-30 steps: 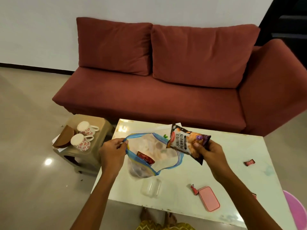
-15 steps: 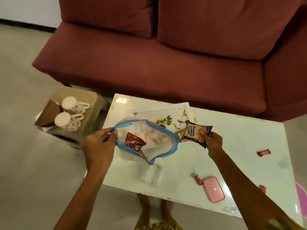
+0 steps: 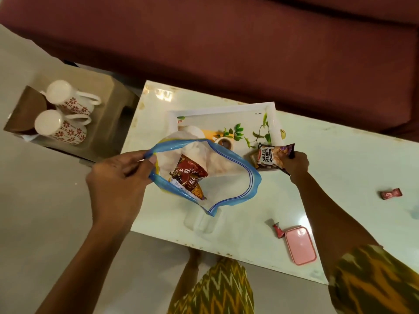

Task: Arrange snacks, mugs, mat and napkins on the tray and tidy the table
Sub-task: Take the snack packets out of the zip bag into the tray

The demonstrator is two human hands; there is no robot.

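The left hand (image 3: 118, 180) pinches the blue rim of a clear zip bag (image 3: 210, 175), its fingers (image 3: 136, 158) clamped on the near-left edge so the mouth hangs wide open above the counter (image 3: 340, 177). Inside the bag sits a red snack packet (image 3: 189, 175), tilted, with something pale and crumpled behind it.

The right hand (image 3: 294, 164) grips a packet of salted peanuts (image 3: 271, 158), fingers closed on its right end. The packet lies at the near-right corner of the tray (image 3: 222, 116), touching or just above it; which one cannot be told. The tray is white with a printed leaf and coffee-cup picture, and it sits on the far side of the counter, partly hidden by the bag.

A pink box (image 3: 300, 244) lies near the front edge of the counter with a small red sweet (image 3: 278, 230) just beside it. Another wrapped sweet (image 3: 391, 193) lies well apart to the right. A clear plastic container (image 3: 201, 220) stands under the bag's near corner.

On a low stool (image 3: 108, 87) to the left of the counter, two patterned mugs (image 3: 68, 98) lie on their sides next to a brown mat (image 3: 29, 105).
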